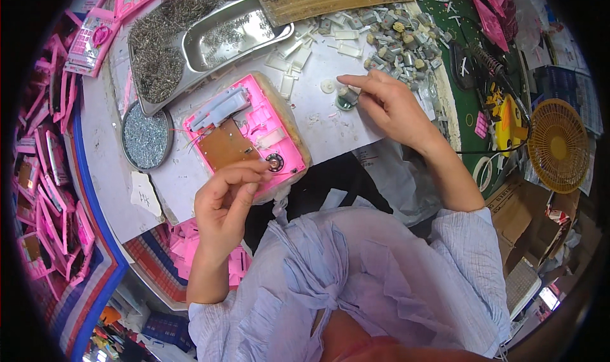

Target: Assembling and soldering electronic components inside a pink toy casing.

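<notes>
A pink plastic case half lies open-side up on a padded block. Inside it are a brown board, a grey-white plastic part, thin wires and a small round speaker. My left hand bends over the near edge, fingertips by the speaker and thumb apart from them; nothing shows between them. To the right, my right hand reaches over the white worktop with its index finger stretched out. Below that finger sits a small dark greenish round piece, partly covered. A small white disc lies by the fingertip.
Metal trays hold many small screws; a round bowl holds finer ones. Small motors and white plastic parts are heaped at the back. Pink cases pile up at left. A yellow-brown fan stands right.
</notes>
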`<state>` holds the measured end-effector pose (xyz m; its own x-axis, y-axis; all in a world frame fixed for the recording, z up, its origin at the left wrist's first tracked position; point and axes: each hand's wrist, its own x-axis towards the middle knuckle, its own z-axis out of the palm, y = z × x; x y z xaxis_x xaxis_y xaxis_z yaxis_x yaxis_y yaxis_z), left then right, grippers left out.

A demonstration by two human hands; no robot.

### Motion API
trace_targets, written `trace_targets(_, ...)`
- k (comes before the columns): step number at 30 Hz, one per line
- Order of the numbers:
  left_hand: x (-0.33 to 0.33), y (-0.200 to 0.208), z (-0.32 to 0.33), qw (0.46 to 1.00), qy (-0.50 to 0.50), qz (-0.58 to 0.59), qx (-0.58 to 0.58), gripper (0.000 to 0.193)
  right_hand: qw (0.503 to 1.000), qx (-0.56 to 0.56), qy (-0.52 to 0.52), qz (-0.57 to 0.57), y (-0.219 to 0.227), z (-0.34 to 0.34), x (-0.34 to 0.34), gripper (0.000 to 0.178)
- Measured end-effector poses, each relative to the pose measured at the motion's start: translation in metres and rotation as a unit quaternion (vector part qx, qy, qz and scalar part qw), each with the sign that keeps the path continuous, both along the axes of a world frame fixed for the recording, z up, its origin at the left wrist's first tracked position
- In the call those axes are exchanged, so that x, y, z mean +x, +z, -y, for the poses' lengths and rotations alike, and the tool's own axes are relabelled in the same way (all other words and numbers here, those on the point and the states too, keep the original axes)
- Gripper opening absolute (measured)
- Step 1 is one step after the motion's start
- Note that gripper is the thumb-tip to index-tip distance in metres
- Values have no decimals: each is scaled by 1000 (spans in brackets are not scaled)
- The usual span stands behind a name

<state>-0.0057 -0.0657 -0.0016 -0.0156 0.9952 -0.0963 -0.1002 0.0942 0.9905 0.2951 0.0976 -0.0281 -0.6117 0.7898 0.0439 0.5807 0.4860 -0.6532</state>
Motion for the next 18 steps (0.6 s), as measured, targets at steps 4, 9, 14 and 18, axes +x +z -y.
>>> trace_targets(4, -8, -3, 0, 995, -10, -94, 10, 9, 998, 42, 6, 42, 0, 4, -2, 40)
trace_targets(9, 4, 2, -2, 998, 7, -45, -33, 11, 986, 103, 49, 123, 5, 3, -4, 41)
trace_targets(14, 13, -1, -9, 983, -20, -169, 69, 12, 981, 134, 63, 126, 10, 0, -3, 43)
trace_targets(18, 31, -2, -17, 971, -2, -217, 96, 13, 948, -287, -43, -129, 28, 15, -11, 45)
